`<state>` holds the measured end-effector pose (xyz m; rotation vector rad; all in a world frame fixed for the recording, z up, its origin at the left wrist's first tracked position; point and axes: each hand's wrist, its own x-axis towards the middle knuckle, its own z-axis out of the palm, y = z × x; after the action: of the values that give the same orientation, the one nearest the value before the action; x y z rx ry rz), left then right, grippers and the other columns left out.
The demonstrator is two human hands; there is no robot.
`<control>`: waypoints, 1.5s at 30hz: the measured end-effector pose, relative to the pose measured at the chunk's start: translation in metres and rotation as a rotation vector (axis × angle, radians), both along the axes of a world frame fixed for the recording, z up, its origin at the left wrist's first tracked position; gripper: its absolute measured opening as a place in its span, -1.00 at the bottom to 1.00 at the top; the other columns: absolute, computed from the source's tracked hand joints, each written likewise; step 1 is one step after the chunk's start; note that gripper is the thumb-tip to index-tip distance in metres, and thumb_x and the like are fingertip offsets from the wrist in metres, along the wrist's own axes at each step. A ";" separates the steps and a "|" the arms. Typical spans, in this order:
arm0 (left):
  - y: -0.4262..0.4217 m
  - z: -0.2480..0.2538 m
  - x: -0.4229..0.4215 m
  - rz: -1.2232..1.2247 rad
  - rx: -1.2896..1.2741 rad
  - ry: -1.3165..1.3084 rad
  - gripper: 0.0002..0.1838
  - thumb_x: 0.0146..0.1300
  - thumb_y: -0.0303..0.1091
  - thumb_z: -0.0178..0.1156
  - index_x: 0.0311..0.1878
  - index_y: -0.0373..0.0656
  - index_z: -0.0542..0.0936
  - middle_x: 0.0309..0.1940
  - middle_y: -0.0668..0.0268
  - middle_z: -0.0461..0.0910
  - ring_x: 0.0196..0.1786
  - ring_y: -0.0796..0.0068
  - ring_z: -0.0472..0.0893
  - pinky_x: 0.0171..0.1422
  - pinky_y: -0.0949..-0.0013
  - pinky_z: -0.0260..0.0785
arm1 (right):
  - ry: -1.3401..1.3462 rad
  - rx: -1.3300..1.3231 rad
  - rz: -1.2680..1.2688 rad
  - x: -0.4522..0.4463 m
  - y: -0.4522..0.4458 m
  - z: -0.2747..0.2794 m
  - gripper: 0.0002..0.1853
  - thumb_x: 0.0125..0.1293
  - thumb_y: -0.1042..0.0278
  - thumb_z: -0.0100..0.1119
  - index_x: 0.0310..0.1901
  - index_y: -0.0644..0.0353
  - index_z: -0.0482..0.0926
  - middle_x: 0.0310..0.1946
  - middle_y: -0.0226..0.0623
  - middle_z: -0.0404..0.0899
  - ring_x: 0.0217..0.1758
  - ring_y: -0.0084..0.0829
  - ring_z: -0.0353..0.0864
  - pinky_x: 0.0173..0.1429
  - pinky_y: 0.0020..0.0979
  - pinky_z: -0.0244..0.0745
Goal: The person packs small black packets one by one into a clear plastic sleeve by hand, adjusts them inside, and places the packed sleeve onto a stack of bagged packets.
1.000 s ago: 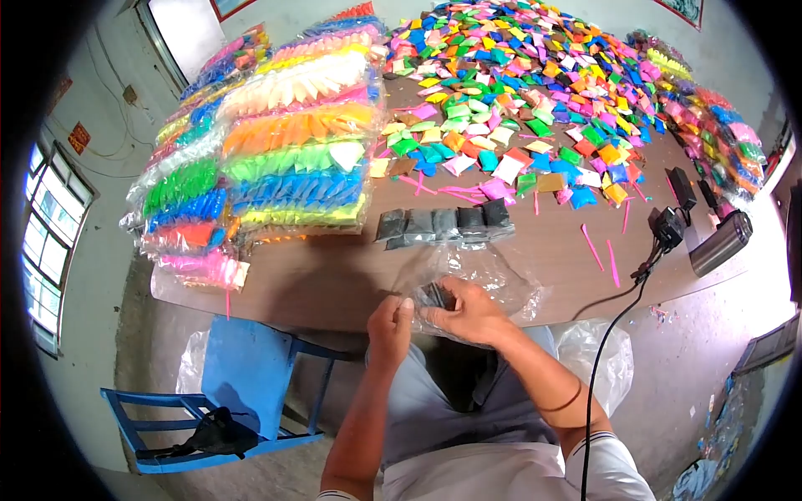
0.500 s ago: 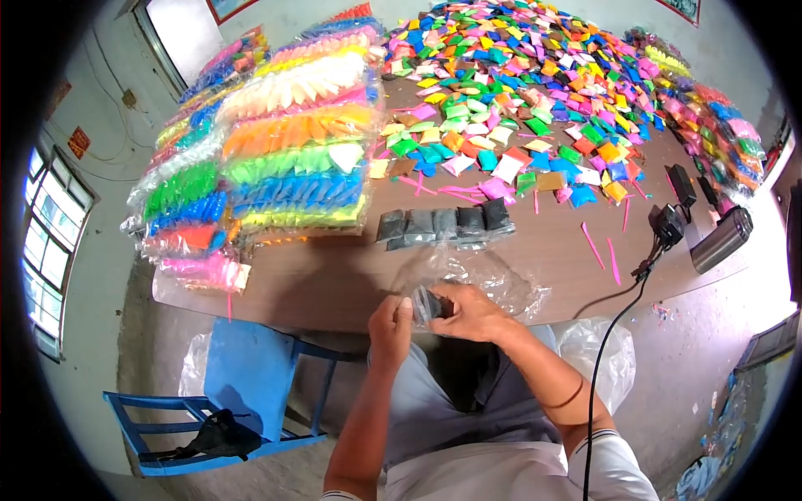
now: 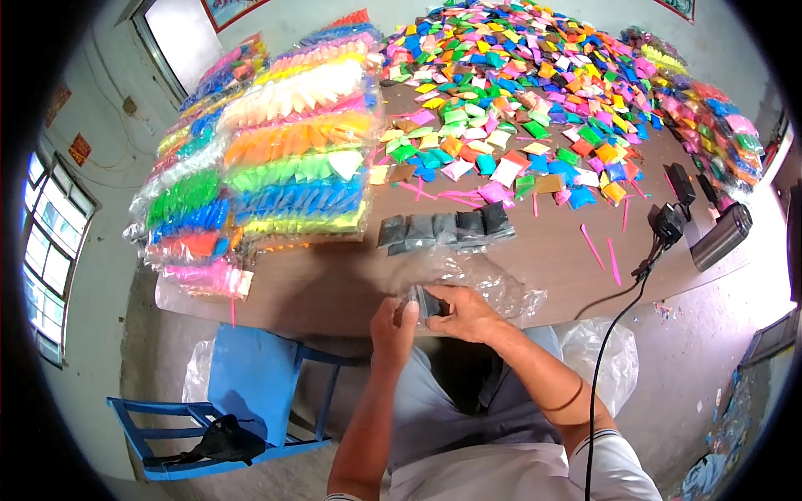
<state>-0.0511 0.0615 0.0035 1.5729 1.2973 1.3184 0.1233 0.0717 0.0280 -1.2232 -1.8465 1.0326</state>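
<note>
At the table's near edge, my left hand [image 3: 392, 327] and my right hand [image 3: 464, 314] are closed on a small bunch of dark grey packets [image 3: 426, 302]. My left thumb points up along one side, while my right fingers grip the other. How many packets are between my hands is hidden. A crumpled clear plastic bag [image 3: 501, 288] lies just beyond my right hand. Farther off, a row of several grey and black packets [image 3: 444, 229] rests flat on the table [image 3: 334, 280].
Bagged rows of coloured packets [image 3: 296, 142] stack up at the left, and a big loose heap of packets [image 3: 518, 83] covers the back. Pink strips [image 3: 592, 246], a power adapter with cable [image 3: 668, 225] and a steel flask [image 3: 722, 238] are at the right. A blue chair [image 3: 251, 376] stands at left.
Both hands stay at the table edge with the dark packets between them, their grip shifting only slightly. The whole view has tilted a little.
</note>
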 end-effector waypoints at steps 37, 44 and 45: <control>0.000 0.005 -0.007 -0.004 -0.211 -0.121 -0.80 0.20 -0.36 0.34 -0.22 -0.25 0.58 -0.41 0.43 0.54 -0.35 0.70 0.46 -0.23 0.52 0.35 | -0.062 0.389 -0.225 0.042 -0.023 0.060 -0.72 0.31 0.35 0.23 -0.01 0.31 0.62 -0.22 -0.03 0.67 -0.11 -0.14 0.68 -0.03 -0.22 0.55; 0.000 0.002 -0.008 -0.002 -0.178 -0.100 -0.78 0.20 -0.38 0.32 -0.13 -0.25 0.59 -0.36 0.43 0.55 -0.34 0.70 0.47 -0.20 0.54 0.35 | 0.109 0.485 -0.782 0.120 0.052 0.020 -0.67 0.22 0.60 0.15 0.03 0.18 0.62 -0.02 -0.12 0.66 0.01 -0.14 0.67 0.07 -0.30 0.54; 0.000 -0.001 -0.010 -0.012 -0.170 -0.074 -0.78 0.20 -0.38 0.32 -0.14 -0.26 0.59 -0.35 0.43 0.56 -0.34 0.70 0.47 -0.20 0.53 0.35 | 0.107 0.482 -0.780 0.126 0.059 0.008 -0.67 0.22 0.60 0.15 0.03 0.18 0.62 -0.02 -0.12 0.66 0.01 -0.14 0.67 0.07 -0.30 0.54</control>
<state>-0.0611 0.0614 0.0028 1.4004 1.3160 1.2138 0.2492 0.1311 0.0356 -1.3626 -1.2363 0.1993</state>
